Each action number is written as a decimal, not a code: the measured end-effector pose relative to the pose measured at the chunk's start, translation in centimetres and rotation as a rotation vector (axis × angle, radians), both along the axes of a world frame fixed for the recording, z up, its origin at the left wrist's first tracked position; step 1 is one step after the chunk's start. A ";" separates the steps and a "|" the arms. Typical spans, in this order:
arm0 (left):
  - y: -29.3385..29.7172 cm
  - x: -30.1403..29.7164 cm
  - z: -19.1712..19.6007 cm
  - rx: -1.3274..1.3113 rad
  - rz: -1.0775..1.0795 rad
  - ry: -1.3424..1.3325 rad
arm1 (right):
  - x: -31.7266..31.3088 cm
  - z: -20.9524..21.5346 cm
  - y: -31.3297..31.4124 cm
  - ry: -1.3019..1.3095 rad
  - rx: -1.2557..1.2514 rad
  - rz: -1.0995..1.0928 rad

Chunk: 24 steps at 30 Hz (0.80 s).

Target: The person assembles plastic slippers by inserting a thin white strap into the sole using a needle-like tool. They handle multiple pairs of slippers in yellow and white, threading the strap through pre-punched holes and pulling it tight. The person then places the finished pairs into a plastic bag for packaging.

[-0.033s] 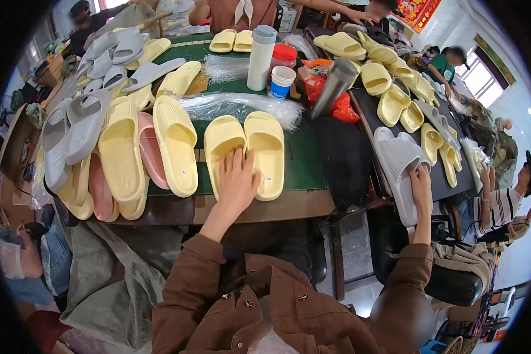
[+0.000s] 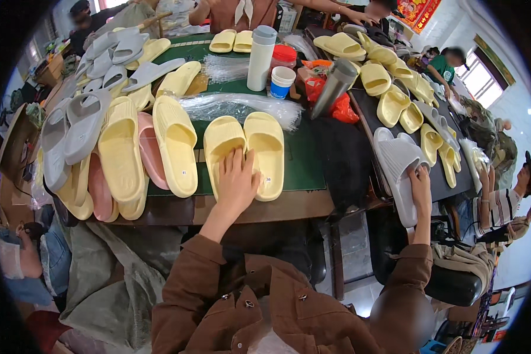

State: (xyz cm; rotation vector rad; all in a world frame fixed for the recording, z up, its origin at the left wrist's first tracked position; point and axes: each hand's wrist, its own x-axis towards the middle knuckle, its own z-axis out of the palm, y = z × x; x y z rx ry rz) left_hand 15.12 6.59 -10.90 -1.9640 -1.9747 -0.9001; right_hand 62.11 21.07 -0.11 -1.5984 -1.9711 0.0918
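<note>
A pair of pale yellow slides [image 2: 264, 154] lies side by side on the green mat, toes pointing away from me. My left hand [image 2: 237, 180] rests on their near part, its fingers stretched out and reaching toward the left slide's strap. Off to the right, my right hand [image 2: 420, 187] grips a pair of light grey slides [image 2: 400, 171] at the edge of the dark table; its palm side is hidden. Left of the yellow pair stand another yellow slide [image 2: 176, 144] and a pink slide [image 2: 152, 150].
Grey slides [image 2: 87, 127] and yellow ones crowd the left. Clear plastic strips [image 2: 242, 107] lie behind the pair, near a white tumbler [image 2: 261, 62], a paper cup [image 2: 282, 82], a steel flask [image 2: 334, 88] and a red bag [image 2: 343, 109]. More yellow slides [image 2: 393, 103] cover the right table [image 2: 445, 194].
</note>
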 end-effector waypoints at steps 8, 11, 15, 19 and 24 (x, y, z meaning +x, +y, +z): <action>-0.3 0.2 0.0 0.004 -0.012 -0.029 | -2.5 0.4 -3.2 0.228 -0.036 0.038; -0.5 0.3 0.1 -0.008 0.010 -0.032 | -7.3 2.1 -6.0 0.343 0.009 0.080; -0.4 0.4 0.0 -0.009 0.006 -0.055 | -15.9 3.8 -8.8 0.494 -0.010 0.299; -0.4 0.3 0.0 -0.025 0.019 -0.063 | -23.4 3.1 -9.9 0.525 -0.148 0.448; -0.4 -0.4 -0.6 -0.015 -0.064 -0.030 | -31.1 -0.7 -9.6 0.692 -0.149 0.466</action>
